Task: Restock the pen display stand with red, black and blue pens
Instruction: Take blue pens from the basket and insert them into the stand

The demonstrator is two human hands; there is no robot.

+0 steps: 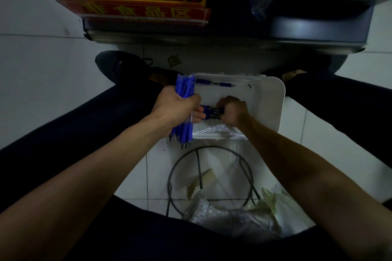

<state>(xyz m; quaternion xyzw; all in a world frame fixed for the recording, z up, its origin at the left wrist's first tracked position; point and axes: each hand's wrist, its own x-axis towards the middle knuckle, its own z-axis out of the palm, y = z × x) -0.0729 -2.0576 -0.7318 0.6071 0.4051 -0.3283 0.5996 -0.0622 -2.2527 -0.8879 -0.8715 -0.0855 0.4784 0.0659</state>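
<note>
On a dim white tiled floor (135, 174) below a shelf (222, 34), the left hand (180, 105) grips a bundle of blue pens (184, 91) while the right hand (232, 110) clasps a few pens (212, 111) in a white basket (273, 99).

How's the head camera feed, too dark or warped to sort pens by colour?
Head view: dim and underexposed, edges bowed by the wide lens; blue pens in the left hand read clearly, those under the right hand are shadowed.

Dim light. White tiled floor (38, 82) with dark grout lines; a dark shelf (233, 34) ahead carries a red sign (137, 11).
</note>
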